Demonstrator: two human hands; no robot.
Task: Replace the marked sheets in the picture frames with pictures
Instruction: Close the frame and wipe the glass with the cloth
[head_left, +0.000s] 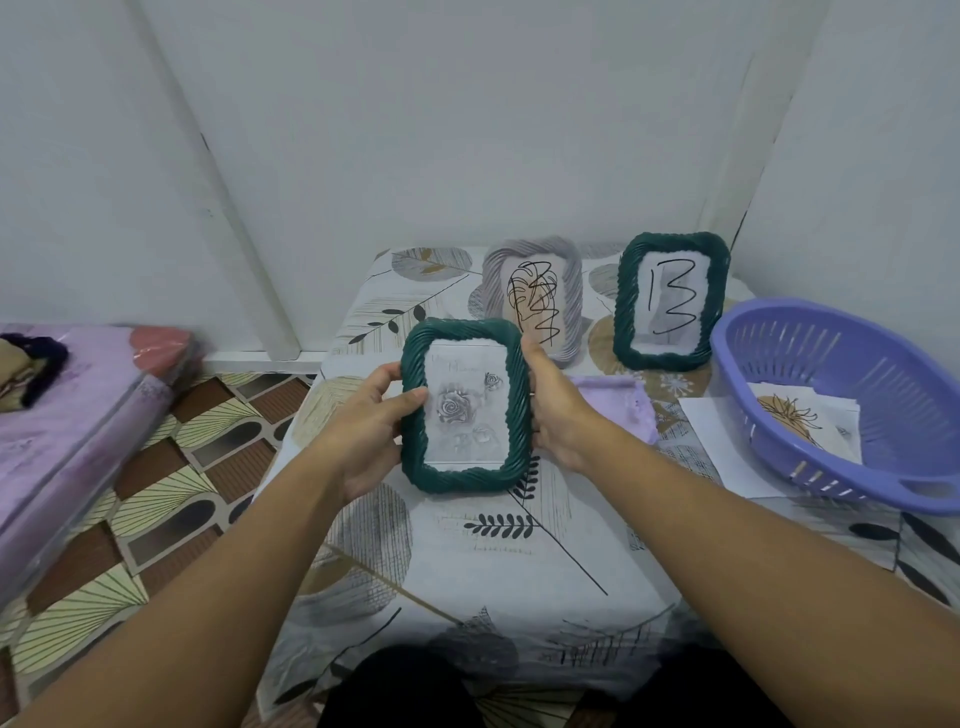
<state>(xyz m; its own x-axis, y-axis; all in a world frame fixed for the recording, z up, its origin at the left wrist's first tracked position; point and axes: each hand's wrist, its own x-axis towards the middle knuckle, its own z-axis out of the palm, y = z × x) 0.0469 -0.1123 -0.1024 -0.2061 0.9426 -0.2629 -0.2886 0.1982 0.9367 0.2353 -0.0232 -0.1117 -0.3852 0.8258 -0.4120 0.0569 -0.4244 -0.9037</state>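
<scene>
A dark green rope-edged picture frame (465, 470) is held upright above the table, showing a grey rose picture behind its glass. My left hand (366, 423) grips its left edge, thumb on the glass front. My right hand (558, 410) grips its right edge. Behind it a grey frame (569, 291) stands with a scribbled sheet inside. A second green frame (670, 358) stands at the back right and holds a sheet marked with black pen strokes.
A purple slotted basket (852, 415) at the right holds printed sheets (795, 415); more paper lies under it. A lilac cloth (621, 410) lies behind my right hand. The table wears a leaf-patterned cover (467, 571). A pink mattress (67, 431) lies at left.
</scene>
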